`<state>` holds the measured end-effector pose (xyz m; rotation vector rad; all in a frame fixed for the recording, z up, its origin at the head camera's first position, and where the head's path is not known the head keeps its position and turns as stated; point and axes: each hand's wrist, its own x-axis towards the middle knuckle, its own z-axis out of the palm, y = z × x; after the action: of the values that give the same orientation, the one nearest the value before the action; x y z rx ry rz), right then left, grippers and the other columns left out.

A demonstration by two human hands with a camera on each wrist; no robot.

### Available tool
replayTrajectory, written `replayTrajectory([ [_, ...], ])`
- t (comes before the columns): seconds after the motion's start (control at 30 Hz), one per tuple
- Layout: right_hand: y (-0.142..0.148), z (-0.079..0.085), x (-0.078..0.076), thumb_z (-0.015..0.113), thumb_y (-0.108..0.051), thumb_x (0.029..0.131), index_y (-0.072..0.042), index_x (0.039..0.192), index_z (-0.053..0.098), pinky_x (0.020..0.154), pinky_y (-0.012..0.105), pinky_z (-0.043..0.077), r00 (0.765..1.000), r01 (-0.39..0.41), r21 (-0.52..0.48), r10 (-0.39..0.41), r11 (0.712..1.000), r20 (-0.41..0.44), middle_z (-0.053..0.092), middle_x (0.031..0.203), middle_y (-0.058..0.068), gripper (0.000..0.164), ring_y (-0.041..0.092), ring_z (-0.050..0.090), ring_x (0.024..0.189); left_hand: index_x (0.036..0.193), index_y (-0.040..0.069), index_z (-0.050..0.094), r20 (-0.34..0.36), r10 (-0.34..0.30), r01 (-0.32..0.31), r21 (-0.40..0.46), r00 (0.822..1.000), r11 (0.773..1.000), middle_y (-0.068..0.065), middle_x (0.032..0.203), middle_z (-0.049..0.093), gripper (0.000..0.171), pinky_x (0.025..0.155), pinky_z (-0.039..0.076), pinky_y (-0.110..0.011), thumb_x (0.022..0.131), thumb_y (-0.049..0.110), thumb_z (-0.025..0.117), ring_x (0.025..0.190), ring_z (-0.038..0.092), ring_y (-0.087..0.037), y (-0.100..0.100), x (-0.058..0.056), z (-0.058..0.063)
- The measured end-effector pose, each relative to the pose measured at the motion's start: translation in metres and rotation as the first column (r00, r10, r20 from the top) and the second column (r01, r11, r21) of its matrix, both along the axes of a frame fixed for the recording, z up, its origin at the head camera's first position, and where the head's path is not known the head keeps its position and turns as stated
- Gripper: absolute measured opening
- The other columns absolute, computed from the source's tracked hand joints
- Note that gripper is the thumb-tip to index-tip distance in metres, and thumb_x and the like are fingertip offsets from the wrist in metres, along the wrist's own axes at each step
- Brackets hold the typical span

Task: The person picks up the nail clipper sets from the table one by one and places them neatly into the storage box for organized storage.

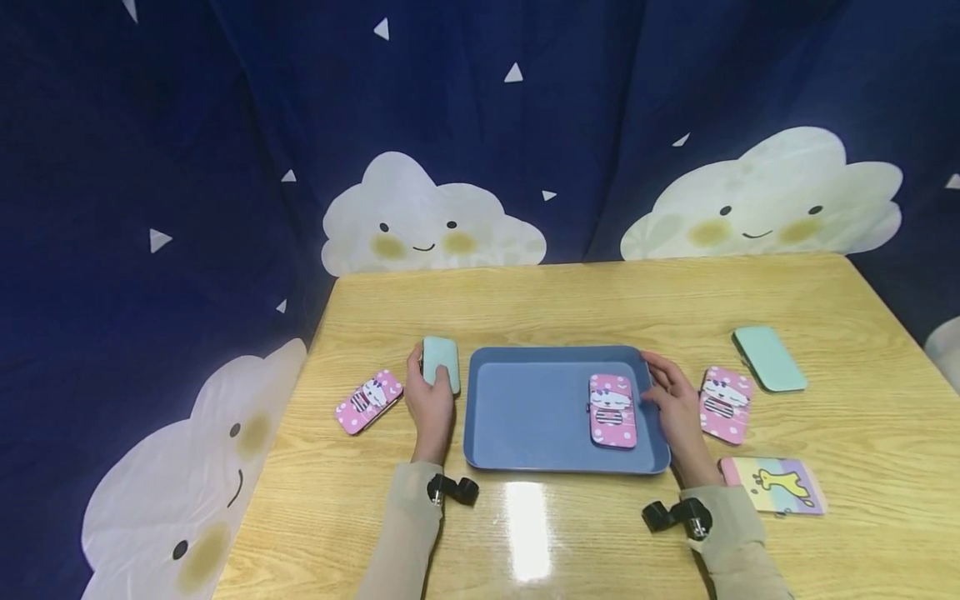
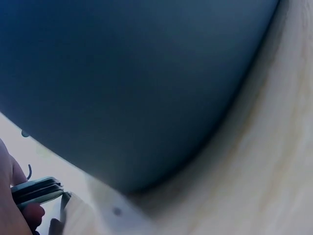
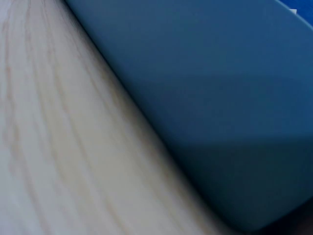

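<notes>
My left hand (image 1: 431, 408) holds a small mint-green clasp case (image 1: 441, 354) just left of the blue tray (image 1: 540, 458), its thumb across the case's face. In the left wrist view, the layered edge of this green case (image 2: 39, 190) shows between the fingers. My right hand (image 1: 678, 408) grips the tray's right rim near the far corner, thumb over the edge; part of its fingers is hidden. Inside the tray, toward the right, lies a pink case (image 1: 612, 412) with a cartoon animal on it. The right wrist view shows mainly the tray's outer wall (image 3: 210, 98).
Left of my left hand lies another pink case (image 1: 369, 402). Right of my right hand are a pink case (image 1: 726, 406), a mint-green case (image 1: 770, 358) and a pastel giraffe case (image 1: 776, 485). A dark blue cloud-print curtain (image 1: 480, 108) hangs behind the wooden table (image 1: 585, 542).
</notes>
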<state>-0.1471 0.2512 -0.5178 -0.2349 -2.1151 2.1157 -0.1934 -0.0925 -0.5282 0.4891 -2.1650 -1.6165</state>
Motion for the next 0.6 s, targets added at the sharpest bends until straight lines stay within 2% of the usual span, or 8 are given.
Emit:
replayTrajectory([
  [0.13,0.0004,-0.0010,0.0008,0.046,0.016,0.088,0.004,0.143,0.046,0.095,0.012,0.041,1.000,-0.006,0.002,0.006,1.000,0.003,0.041,0.149,0.025,0.056,0.031,0.035,0.142,0.147,0.015,0.048,0.004,-0.010,0.010,-0.016,1.000,1.000,-0.004,0.146,0.051,0.057,0.107,0.038,-0.044,0.090,0.011,0.057,0.129,0.049,-0.021,-0.0005,0.0009,-0.0009],
  [0.4,0.0000,-0.0011,0.0015,0.046,0.017,0.088,0.004,0.142,0.046,0.094,0.012,0.042,1.000,-0.003,-0.010,0.003,1.000,-0.004,0.041,0.149,0.026,0.056,0.033,0.036,0.141,0.143,0.018,0.052,-0.009,-0.008,0.007,-0.037,1.000,0.999,-0.005,0.140,0.057,0.058,0.098,0.044,-0.045,0.086,0.013,0.061,0.116,0.056,-0.025,0.0005,0.0002,-0.0018],
  [0.53,-0.0005,-0.0007,0.0017,0.046,0.017,0.089,0.005,0.142,0.047,0.093,0.013,0.042,1.000,0.001,-0.019,-0.001,1.000,-0.006,0.043,0.148,0.026,0.055,0.030,0.038,0.140,0.144,0.016,0.051,-0.003,-0.006,0.006,-0.029,1.000,1.000,-0.008,0.140,0.057,0.060,0.096,0.046,-0.046,0.085,0.013,0.061,0.114,0.057,-0.026,0.0011,-0.0006,-0.0014],
  [0.6,-0.0006,-0.0006,0.0016,0.046,0.017,0.089,0.005,0.142,0.047,0.093,0.014,0.043,1.000,0.000,-0.021,-0.001,1.000,-0.009,0.043,0.147,0.026,0.055,0.028,0.040,0.139,0.142,0.016,0.052,-0.003,-0.007,0.007,-0.015,1.000,1.000,-0.010,0.134,0.061,0.058,0.091,0.048,-0.045,0.085,0.013,0.061,0.108,0.059,-0.027,0.0012,-0.0008,-0.0011],
])
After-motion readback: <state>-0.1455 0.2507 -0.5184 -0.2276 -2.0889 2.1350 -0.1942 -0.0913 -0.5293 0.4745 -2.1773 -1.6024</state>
